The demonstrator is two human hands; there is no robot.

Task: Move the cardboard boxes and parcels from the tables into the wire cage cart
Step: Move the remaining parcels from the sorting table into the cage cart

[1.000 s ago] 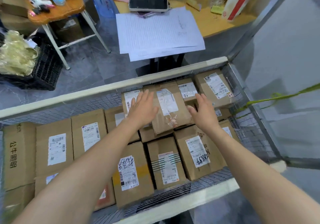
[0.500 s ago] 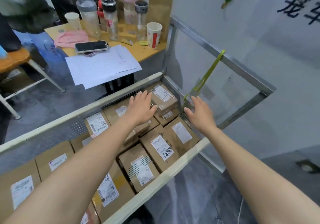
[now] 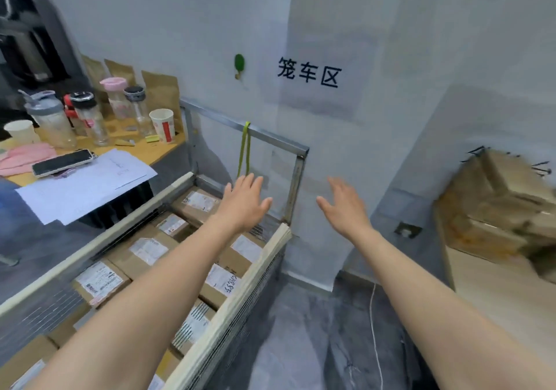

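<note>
Both hands are empty. The left hand (image 3: 245, 201) hangs over the far end of the wire-mesh cage cart with pale padded rails (image 3: 264, 264), fingers spread and palm down; the right hand (image 3: 344, 206) is outside the cart, over the floor gap, fingers likewise spread and holding nothing.

Location of goods: brown cardboard parcels with white shipping labels (image 3: 150, 249) lie packed flat inside the cart. A blurred heap of brown cardboard boxes (image 3: 493, 209) sits on the pale table (image 3: 493, 293) at the right edge, well apart from both hands.

Risks, as judged:
- The heap looks loosely stacked (blur prevents certainty); drawing one box from low down could topple the others off the table.
- A thin white cord (image 3: 374, 329) trails across the floor between cart and table, a trip hazard while carrying.
- The cart's visible layer is tightly filled; further parcels set on top may slide.

Count: two hands; one cart; about eight labelled parcels visible in it, others hidden beneath the arms; the table heap cannot be counted reliably, several at least.
</note>
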